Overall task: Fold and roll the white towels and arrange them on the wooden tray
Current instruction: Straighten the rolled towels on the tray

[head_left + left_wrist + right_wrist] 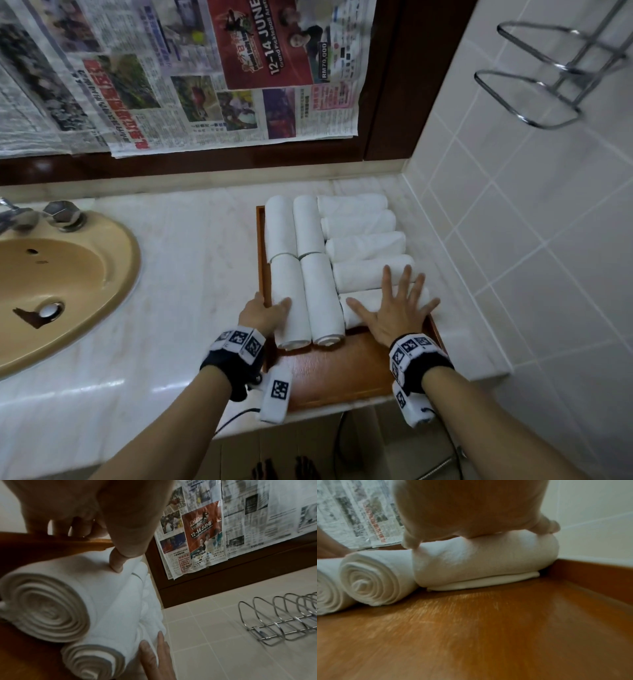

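A: The towels first: which ones are the fingers on?
B: The right hand (pixel 394 313) lies flat with its fingers (pixel 406 277) straight and spread, palm down on the nearest crosswise towel roll (pixel 481 561), fingertips reaching onto the next roll (pixel 363 275) behind it. The left hand (pixel 263 313) sits at the left edge of the wooden tray (pixel 329 370); its thumb (pixel 116 561) presses into the top of the near-left towel roll (pixel 291 301) while the other fingers curl down over the tray's left rim on the outside of that roll.

A: And where do the rolls lie?
B: All on the tray. Four run lengthwise in two columns on the left, two behind (pixel 294 222) and two in front, the front ones showing their spiral ends. Five lie crosswise, stacked in a column on the right, against the tray's right wall. The near part of the tray floor is bare wood.

A: Around that?
B: The tray rests on a pale marble counter (pixel 191 260) in the corner by a tiled wall (pixel 534 240). A tan sink (pixel 61 284) is set in the counter on the left, newspaper sheets (pixel 171 68) cover the surface behind, and a chrome wire rack (pixel 555 68) hangs on the tiles.
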### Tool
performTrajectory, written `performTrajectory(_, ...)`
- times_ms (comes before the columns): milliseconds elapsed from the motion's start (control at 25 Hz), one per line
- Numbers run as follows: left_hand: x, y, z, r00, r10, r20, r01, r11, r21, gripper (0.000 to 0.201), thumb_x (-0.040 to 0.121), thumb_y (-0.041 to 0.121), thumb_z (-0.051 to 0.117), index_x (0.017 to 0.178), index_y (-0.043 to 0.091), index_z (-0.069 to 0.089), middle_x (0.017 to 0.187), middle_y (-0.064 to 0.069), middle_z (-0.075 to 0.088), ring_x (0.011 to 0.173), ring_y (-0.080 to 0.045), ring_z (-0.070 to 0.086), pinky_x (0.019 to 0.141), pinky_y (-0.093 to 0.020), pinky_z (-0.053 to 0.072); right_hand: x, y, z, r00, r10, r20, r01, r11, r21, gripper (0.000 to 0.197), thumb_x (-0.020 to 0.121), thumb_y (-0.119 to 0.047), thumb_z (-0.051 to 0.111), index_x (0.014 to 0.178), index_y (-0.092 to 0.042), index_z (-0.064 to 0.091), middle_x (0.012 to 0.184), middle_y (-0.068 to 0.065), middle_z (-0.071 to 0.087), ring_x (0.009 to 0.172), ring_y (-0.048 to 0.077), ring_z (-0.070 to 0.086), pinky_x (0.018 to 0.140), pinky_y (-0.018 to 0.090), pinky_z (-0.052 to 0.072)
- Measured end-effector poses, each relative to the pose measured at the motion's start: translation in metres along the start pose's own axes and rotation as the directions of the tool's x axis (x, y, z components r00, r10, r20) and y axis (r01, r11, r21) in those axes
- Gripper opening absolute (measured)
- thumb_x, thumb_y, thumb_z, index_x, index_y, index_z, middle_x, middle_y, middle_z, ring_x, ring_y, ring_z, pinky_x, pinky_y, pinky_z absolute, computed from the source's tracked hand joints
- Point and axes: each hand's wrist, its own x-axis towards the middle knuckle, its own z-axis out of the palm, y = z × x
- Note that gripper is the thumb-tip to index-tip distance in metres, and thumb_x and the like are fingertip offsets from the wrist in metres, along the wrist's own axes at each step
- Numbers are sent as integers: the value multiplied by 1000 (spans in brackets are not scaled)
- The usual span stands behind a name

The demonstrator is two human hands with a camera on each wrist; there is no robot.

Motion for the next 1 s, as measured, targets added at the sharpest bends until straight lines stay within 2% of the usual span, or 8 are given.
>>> performTrajectory(120,-3,-2,11,998,34,-43,-34,999,-4,59,91,40,61,139,11,44,134,-9,57,119,-30,55,99,-35,44,0,13,1,990,-130,45,130,991,-11,115,58,-100,16,148,-38,-22,154,2,-36,142,32,-31,103,76,-6)
performTrajectory(240,3,10,18,999,27,-43,-28,999,-20,58,90,40,62,138,11,46,132,-9,58,118,-30,56,98,-35,45,15,24,-4,986,-145,82,149,988,-38,120,55,-102,23,146,-40,-26,152,0,-40,141,29,-34,103,76,-9)
performTrajectory(400,12,37,36,999,29,-18,-29,1000,2,64,91,41,61,142,9,40,139,-10,52,125,-31,51,102,-35,42,45,39,-23,984,-131,120,146,981,-125,114,65,-96,24,147,-36,-25,153,5,-38,141,27,-34,104,71,-18)
performTrajectory(560,30,69,49,999,41,14,-42,999,35,60,94,39,58,141,6,41,138,-12,52,124,-32,50,101,-35,41,78,53,-42,973,-127,191,152,981,-124,105,78,-83,33,150,-31,-23,152,8,-39,141,28,-33,110,67,-12)
performTrajectory(880,54,109,72,998,50,29,-52,996,79,53,95,37,55,136,5,44,133,-14,54,119,-33,54,95,-36,44,122,70,-64,974,-105,200,137,978,-156,102,81,-81,35,149,-32,-23,154,8,-36,143,27,-30,112,64,-11)
performTrajectory(1000,58,124,76,999,36,25,-39,990,133,51,95,35,56,133,3,45,130,-14,55,116,-31,54,86,-32,43,135,73,-68,974,-106,198,138,978,-158,100,81,-81,33,149,-33,-23,154,7,-36,143,27,-30,112,64,-11)
